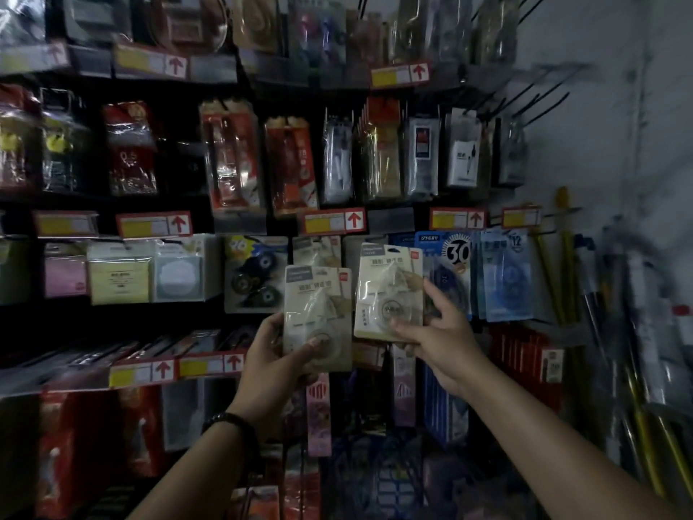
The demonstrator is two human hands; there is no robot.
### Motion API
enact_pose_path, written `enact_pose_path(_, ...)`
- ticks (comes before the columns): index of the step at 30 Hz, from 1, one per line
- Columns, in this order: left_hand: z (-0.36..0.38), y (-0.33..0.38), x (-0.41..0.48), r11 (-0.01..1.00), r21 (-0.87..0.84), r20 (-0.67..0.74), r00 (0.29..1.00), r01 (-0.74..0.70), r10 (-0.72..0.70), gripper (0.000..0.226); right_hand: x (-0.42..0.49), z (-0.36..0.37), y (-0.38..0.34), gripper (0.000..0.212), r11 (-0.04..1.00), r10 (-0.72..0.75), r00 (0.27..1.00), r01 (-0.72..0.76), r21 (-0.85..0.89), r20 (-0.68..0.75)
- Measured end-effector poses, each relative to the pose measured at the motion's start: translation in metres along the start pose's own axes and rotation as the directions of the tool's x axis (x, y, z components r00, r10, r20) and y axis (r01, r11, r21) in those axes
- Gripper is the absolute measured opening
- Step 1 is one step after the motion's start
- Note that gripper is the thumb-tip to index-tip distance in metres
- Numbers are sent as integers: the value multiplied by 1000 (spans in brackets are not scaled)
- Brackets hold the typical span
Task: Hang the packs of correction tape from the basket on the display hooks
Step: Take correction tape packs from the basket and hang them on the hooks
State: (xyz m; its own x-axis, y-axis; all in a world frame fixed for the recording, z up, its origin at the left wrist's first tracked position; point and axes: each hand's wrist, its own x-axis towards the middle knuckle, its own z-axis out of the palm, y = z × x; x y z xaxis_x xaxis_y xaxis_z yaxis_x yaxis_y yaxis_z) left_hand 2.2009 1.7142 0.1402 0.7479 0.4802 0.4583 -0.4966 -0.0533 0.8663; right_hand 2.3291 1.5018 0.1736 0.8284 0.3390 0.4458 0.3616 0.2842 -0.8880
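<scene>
The right hand pinches the higher pack by its lower edge, upright, its top level with the hung packs behind and so likely first to hang, while the left hand grips the second pack just beside it, lower.

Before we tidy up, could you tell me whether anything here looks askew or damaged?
Two red packs in the row above hang tilted, unlike their straighter neighbours. The tape pack in the left hand and the one in the right hand look intact.
</scene>
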Motion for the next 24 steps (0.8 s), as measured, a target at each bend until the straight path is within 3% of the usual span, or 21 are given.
enact_pose_path(9,-4,-10,33,999,35,-14,1000,-27,27,48,48,-2,11,104,998,-18,1000,17,-65,-6)
enact_pose_path(13,-7,-10,41,999,34,-18,999,-37,38,51,58,0,11,115,995,-48,997,53,-89,53)
enact_pose_path(19,-8,-10,39,997,57,-10,999,-42,42,48,52,3,9,102,987,-118,992,123,-101,49)
enact_pose_path(24,-11,-7,35,998,42,-47,998,-43,45,48,45,6,9,96,991,-58,992,72,-115,116)
